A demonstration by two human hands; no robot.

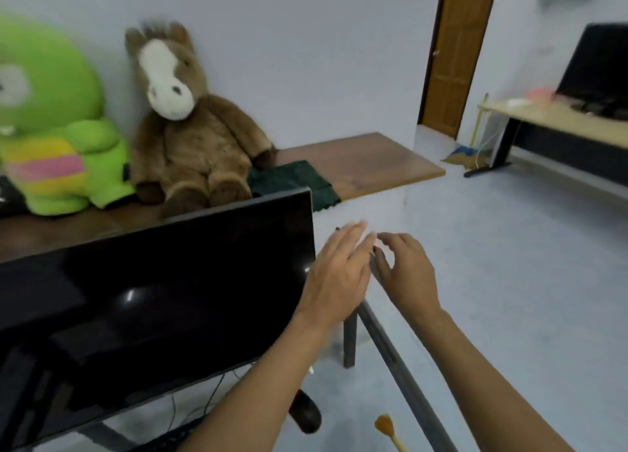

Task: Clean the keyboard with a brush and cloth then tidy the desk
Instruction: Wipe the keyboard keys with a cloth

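The brush (387, 429) is lying at the bottom edge of the view, well below and behind both hands, close to the person's body and between the two forearms. Its orange bristle head is pointing up and to the left while its pale handle is running down and to the right out of frame, so its long axis is slanting roughly along the desk's grey edge (401, 370). The right hand (409, 275) is looking like the nearer one to it, since the right forearm is passing just beside it; reaching it would mean pulling that hand back toward the body. Part of the dark keyboard (170, 439) is showing at the bottom, below and to the left of the left hand (334, 275), mostly out of view. No cloth for wiping is clearly visible near the hands.

The left hand is hovering flat with fingers extended and held together, holding nothing. The right hand is lightly curled, thumb and fingers half closed around empty air, its fingertips almost touching the left hand's; motion blur is hiding finer detail.

Counted: one brush, one keyboard in part, one black monitor (153, 298) just left of the left hand. Further off, beyond the hands, two plush toys are sitting on a wooden bench (373, 159): a brown horse (183, 122) and a green figure (51, 118), with one dark green fabric (299, 183) beside them.
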